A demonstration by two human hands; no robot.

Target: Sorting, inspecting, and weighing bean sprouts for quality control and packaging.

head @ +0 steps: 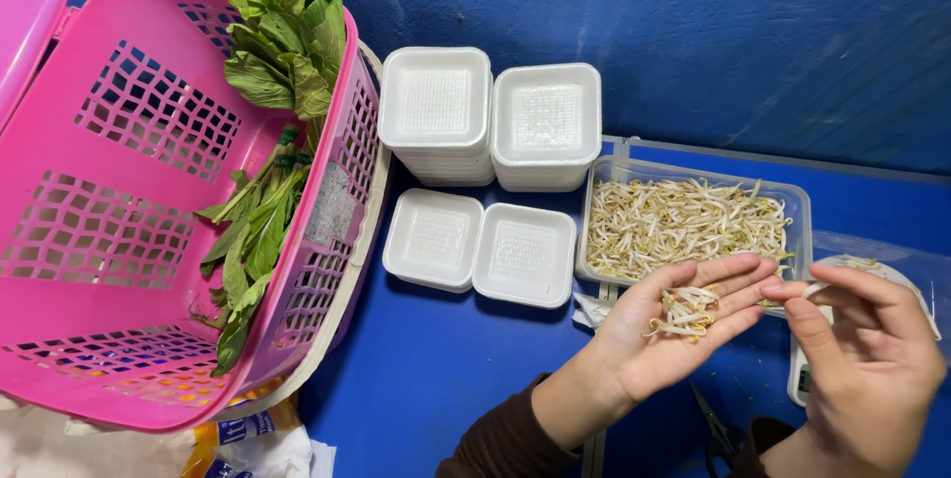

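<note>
a small handful of bean sprouts (682, 313) lies in your left hand (666, 334), at lower right of the frame; the palm is turned up and cupped loosely, fingers extended, not clenched. your right hand (864, 359), at the far lower right, pinches a single pale sprout between thumb and forefinger, with its tip meeting the left fingertips. treat the sprouts as very light, moist and brittle: the thin white stems likely snap under pressure, so support them from below in a cupped palm and lift single pieces with a light pinch at mid-stem. the bulk of the sprouts fills a clear plastic tub (799, 203) just above your hands, a rigid rectangular container with thin walls. left of it, at upper centre, stand two stacks of white foam trays (490, 121), and two single foam trays (480, 247) lie below them; these are square, round-cornered, featherweight and easily dented. a pink plastic basket (109, 240) with lattice walls fills the left of the frame and holds leafy greens (272, 92). a pair of scissors (718, 428) lies on the blue table (426, 369) between your forearms. a white scale (800, 379) sits partly hidden behind your right hand.
</note>
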